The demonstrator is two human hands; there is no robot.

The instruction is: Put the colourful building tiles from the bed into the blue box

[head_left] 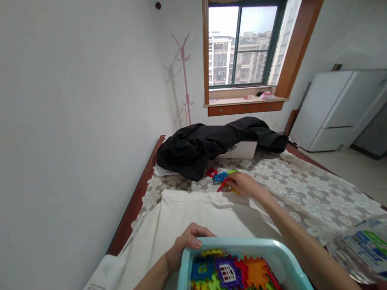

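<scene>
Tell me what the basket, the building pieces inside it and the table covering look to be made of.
Basket: seemingly moulded plastic, pale turquoise, smooth with a rounded rim; the left hand grips its edge. Building pieces: likely hard plastic, bright flat colours, notched interlocking edges; the right hand touches more of them farther off. Table covering: looks like lace or lace-patterned vinyl, given its floral openwork; which one is unclear.

A home is showing here, likely a bedroom: a lace cloth (295, 190) is covering a low wooden bed (134, 204), a black coat (207, 146) is lying across it, a pink coat stand (184, 73) is standing in the corner, and apartment blocks are showing through the window (246, 45).
</scene>
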